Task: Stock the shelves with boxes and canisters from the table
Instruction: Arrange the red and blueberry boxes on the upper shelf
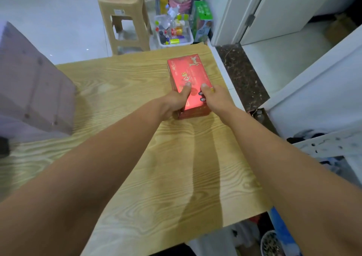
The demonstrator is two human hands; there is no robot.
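A red box [188, 73] with a white deer print lies flat on the wood-grain table [121, 102], toward its far right side. Both hands grip its near end. My left hand [177, 101] wraps the left near corner, thumb on the top face and fingers curled down the side. My right hand [214, 97] holds the right near corner, thumb lying on the top. The fingers of both hands are mostly hidden behind the box. No shelves or canisters are visible.
A grey padded chair back [33, 87] stands at the table's left. Beyond the far edge are a beige plastic stool [125, 20] and a white bin of bottles [174, 32]. A white door frame [233, 16] and white furniture [313, 99] lie to the right.
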